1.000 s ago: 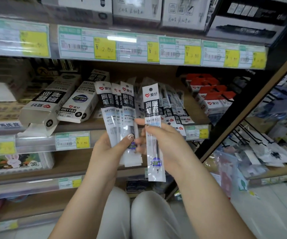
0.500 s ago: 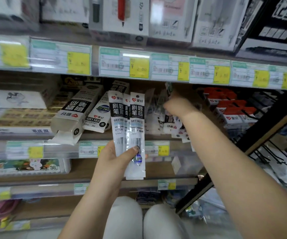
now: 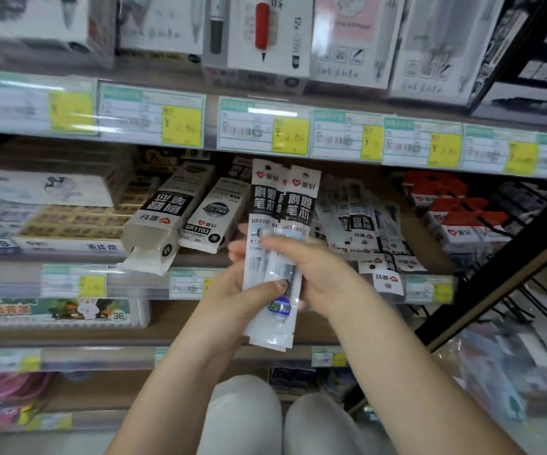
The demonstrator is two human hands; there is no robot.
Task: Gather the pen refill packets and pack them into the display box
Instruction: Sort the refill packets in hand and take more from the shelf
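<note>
My left hand holds a small stack of white-and-black pen refill packets upright in front of the middle shelf, its thumb pressed on their lower front. The fingers of my right hand reach across the front of the same stack at mid-height and grip it; the thumb is hidden. More loose refill packets lie in a pile on the shelf just right of the hands. The white display box lies on its side to the left, its end flap hanging open over the shelf edge.
A second closed box marked GR1103 lies beside the open one. Red-topped boxes fill the shelf's right end. A black slanted shelf post runs down the right. Price-label rails front each shelf. My knees are below.
My right hand reached to the loose pile on the shelf, then came back to the stack held in my left hand. The view tilted upward.
</note>
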